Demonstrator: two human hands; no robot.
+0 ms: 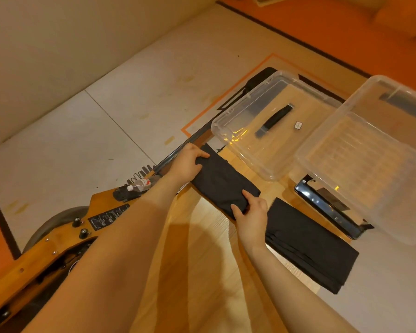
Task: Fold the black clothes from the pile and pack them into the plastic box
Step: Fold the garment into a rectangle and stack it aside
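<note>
A folded black garment (222, 181) lies on the light wooden table (202, 260), held at both ends. My left hand (189, 162) grips its far end near the table's left edge. My right hand (251, 215) pinches its near end, thumb on top. A second folded black garment (310, 243) lies flat on the table just right of my right hand. A clear plastic box (375, 162) stands at the right. Its clear lid (257, 140), with a black handle, lies upside down beyond the held garment.
A black metal bracket (327, 207) lies between the box and the second garment. A yellow machine (58, 248) with black knobs and a small plastic bottle (139, 185) stands left of the table. Pale floor with orange tape lies beyond.
</note>
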